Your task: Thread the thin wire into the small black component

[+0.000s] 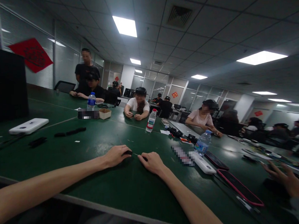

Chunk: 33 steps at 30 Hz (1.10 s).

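Observation:
My left hand (116,156) and my right hand (151,163) rest close together on the green table (100,183), near its front edge. The left fingertips close on a small black piece (128,153). The right fingertips pinch another small black piece (144,158). A thin pale line (136,154), possibly a wire or thread, seems to span the gap between them. The fingers partly hide both pieces, so their shapes cannot be made out.
To the right lie a white power bank (202,163), a pink-edged phone (239,187) and a water bottle (202,142). A co-worker's hand (283,180) reaches in at right. Another bottle (151,120) stands ahead, and several people sit around the table.

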Motion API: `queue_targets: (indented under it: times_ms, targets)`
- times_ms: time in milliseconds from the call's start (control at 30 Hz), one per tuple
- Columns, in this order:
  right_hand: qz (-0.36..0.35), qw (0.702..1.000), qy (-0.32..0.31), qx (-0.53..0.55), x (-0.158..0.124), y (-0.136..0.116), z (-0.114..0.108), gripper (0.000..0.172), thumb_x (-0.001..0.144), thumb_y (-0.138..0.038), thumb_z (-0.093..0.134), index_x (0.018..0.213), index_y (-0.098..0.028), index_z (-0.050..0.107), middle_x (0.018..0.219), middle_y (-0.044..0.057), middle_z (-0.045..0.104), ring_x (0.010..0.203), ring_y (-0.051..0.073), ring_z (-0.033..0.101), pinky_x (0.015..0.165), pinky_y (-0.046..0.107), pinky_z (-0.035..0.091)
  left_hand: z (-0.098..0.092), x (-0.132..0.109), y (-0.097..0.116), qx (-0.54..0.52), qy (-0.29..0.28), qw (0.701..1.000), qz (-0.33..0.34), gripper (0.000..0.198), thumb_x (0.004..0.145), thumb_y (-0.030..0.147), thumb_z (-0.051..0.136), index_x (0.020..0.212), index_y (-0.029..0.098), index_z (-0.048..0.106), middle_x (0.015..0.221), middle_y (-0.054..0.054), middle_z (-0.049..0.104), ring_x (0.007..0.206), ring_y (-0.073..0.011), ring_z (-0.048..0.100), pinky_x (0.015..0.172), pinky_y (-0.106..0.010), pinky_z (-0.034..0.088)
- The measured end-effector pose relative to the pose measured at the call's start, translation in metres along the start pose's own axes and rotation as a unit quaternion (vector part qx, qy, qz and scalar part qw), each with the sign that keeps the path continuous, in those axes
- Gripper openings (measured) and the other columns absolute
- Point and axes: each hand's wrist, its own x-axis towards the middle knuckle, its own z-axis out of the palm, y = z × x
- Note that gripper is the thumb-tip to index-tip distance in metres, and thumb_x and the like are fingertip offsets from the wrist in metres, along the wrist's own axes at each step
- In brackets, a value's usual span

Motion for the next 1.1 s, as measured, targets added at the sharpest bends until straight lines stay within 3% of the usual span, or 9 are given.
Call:
queue_targets:
  times_ms: [533, 800, 900, 1000, 1100]
  targets:
    - [0.020, 0.998, -0.002, -0.052, 0.000, -0.005, 0.002, 0.052, 0.100, -0.051, 0.028, 0.089, -0.023, 0.069, 0.083, 0.005, 0.073, 0.075, 0.017, 0.067, 0.068, 0.023, 0.042, 0.002, 0.000, 0.001, 0.021, 0.002, 1.000, 0.008, 0.023, 0.091, 0.030, 0.056, 0.110, 0.019, 0.064, 0.105, -0.006, 0.070, 0.093, -0.0207, 0.067, 0.083, -0.031, 0.051]
    - [0.026, 0.999, -0.007, -0.029, -0.002, -0.008, 0.001, 0.052, 0.100, -0.051, 0.028, 0.086, -0.022, 0.069, 0.080, 0.005, 0.072, 0.069, 0.016, 0.065, 0.065, 0.022, 0.041, 0.002, 0.000, -0.002, 0.039, -0.004, 0.999, 0.022, 0.023, 0.092, 0.029, 0.053, 0.110, 0.021, 0.064, 0.102, -0.006, 0.069, 0.089, -0.0198, 0.067, 0.080, -0.029, 0.051]
    - [0.011, 0.999, 0.038, 0.004, 0.001, -0.017, -0.006, 0.052, 0.101, -0.046, 0.027, 0.078, -0.019, 0.066, 0.073, 0.004, 0.069, 0.063, 0.013, 0.062, 0.062, 0.021, 0.038, 0.002, 0.003, -0.004, 0.044, -0.011, 0.999, 0.015, 0.022, 0.091, 0.031, 0.054, 0.108, 0.022, 0.065, 0.101, -0.006, 0.069, 0.089, -0.0213, 0.066, 0.081, -0.031, 0.050]
    - [-0.028, 0.990, 0.127, 0.050, 0.009, -0.028, -0.017, 0.056, 0.102, -0.045, 0.022, 0.075, -0.018, 0.063, 0.071, 0.004, 0.067, 0.061, 0.012, 0.059, 0.060, 0.021, 0.035, 0.003, 0.006, -0.006, 0.048, -0.026, 0.998, 0.010, 0.021, 0.089, 0.030, 0.056, 0.105, 0.022, 0.066, 0.099, -0.007, 0.070, 0.092, -0.0237, 0.066, 0.082, -0.033, 0.049]
    - [-0.049, 0.981, 0.175, 0.068, 0.013, -0.028, -0.021, 0.058, 0.102, -0.046, 0.021, 0.073, -0.018, 0.062, 0.069, 0.004, 0.066, 0.060, 0.011, 0.057, 0.059, 0.021, 0.034, 0.002, 0.008, -0.007, 0.042, -0.011, 0.999, -0.007, 0.023, 0.090, 0.033, 0.055, 0.107, 0.024, 0.066, 0.100, -0.007, 0.070, 0.090, -0.0237, 0.066, 0.080, -0.032, 0.049]
